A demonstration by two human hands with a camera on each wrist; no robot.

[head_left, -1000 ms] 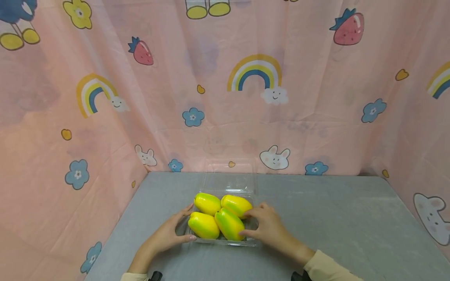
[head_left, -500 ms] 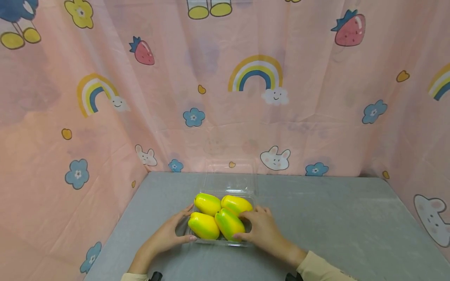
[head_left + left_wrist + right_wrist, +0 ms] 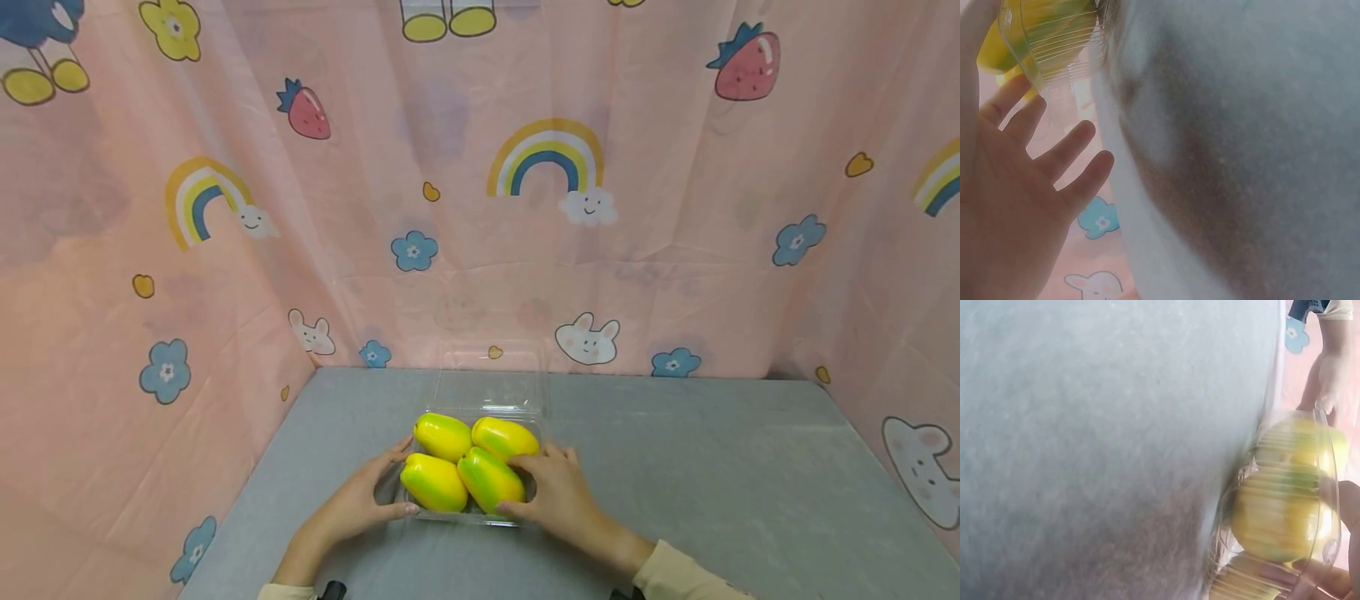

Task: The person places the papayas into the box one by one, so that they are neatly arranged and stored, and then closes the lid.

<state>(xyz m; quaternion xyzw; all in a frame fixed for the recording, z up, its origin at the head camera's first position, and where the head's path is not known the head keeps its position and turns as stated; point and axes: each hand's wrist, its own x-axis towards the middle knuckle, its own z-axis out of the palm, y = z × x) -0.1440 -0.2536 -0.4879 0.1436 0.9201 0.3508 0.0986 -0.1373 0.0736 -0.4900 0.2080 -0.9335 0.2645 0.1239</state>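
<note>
Clear, ribbed, glossy plastic box (image 3: 480, 392) holding smooth, shiny yellow-green fruits (image 3: 433, 482), on a matt grey cloth-like tabletop (image 3: 712, 475); behind it, thin creased printed pink cloth (image 3: 675, 250).

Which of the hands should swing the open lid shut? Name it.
Probably right. The right hand lies beside the clear container, its fingers nearer the raised lid; the left hand braces the front-left corner.
</note>
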